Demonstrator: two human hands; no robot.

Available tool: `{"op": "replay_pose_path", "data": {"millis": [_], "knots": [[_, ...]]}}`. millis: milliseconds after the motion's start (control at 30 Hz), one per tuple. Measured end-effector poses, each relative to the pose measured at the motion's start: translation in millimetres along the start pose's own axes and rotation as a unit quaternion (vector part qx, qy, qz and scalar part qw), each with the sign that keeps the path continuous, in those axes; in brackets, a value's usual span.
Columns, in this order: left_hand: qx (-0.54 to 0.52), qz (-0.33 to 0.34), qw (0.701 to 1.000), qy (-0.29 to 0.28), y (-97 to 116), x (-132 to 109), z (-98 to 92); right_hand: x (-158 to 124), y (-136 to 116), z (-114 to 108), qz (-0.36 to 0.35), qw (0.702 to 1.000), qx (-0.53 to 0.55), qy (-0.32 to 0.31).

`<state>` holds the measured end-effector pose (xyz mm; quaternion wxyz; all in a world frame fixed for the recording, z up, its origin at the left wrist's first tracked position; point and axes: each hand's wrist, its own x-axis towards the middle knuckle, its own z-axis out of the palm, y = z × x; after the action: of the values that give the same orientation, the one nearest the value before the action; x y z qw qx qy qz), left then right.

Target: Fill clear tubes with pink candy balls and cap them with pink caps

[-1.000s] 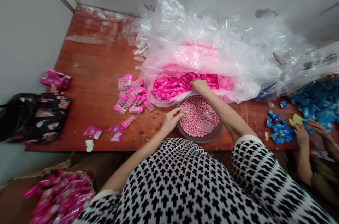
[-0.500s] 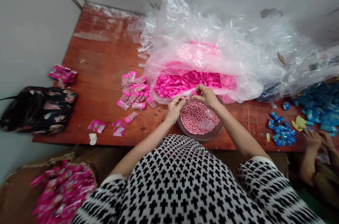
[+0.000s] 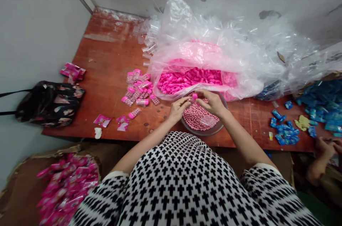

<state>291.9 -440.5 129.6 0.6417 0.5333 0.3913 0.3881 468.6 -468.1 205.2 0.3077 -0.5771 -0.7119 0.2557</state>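
Observation:
Above a round bowl (image 3: pixel 205 133) of pink candy balls, my left hand (image 3: pixel 176 110) is closed around a small clear bottle, mostly hidden by the fingers. My right hand (image 3: pixel 213 103) has its thumb and forefinger around a bright pink cap (image 3: pixel 195 96) at the bottle's end. Whether the cap sits fully on the bottle is too small to tell. A clear plastic piece (image 3: pixel 208 121) lies on the candy balls. Just behind the hands, an open plastic bag holds many loose pink caps (image 3: pixel 187 79). Capped candy bottles (image 3: pixel 139 90) lie in a pile to the left.
Empty clear bottles (image 3: pixel 149 41) lie by the large plastic bag (image 3: pixel 256 51). A dark patterned handbag (image 3: pixel 57 106) and pink packets (image 3: pixel 102 120) are at left. Below, a carton holds pink packs (image 3: pixel 72 183). At right are blue packs (image 3: pixel 287 131) and a co-worker's hands (image 3: pixel 324 147).
My right hand has brought the pink cap to the end of the bottle, and its fingers have turned. The view has shifted slightly. The co-worker's hands have moved nearer the table edge.

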Motion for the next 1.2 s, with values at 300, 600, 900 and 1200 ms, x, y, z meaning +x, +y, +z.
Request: {"op": "replay_pose_path", "data": {"millis": [300, 600, 900, 1200], "knots": [[0.106, 0.08, 0.991, -0.025, 16, -9, -8.8, -10, -4, 15, -0.108, 0.973, -0.191, -0.069], [0.208, 0.119, 0.964, -0.116, 16, -10, -11.1, -19, -9, 16, -0.17, 0.932, -0.293, -0.129], [0.062, 0.001, 0.998, -0.019, -1, -13, -4.0, -17, 4, 24, -0.112, 0.982, -0.134, -0.076], [-0.07, -0.037, 0.996, 0.034, 5, -9, -10.1, -35, -1, 30, 0.176, 0.937, 0.281, 0.112]]}}
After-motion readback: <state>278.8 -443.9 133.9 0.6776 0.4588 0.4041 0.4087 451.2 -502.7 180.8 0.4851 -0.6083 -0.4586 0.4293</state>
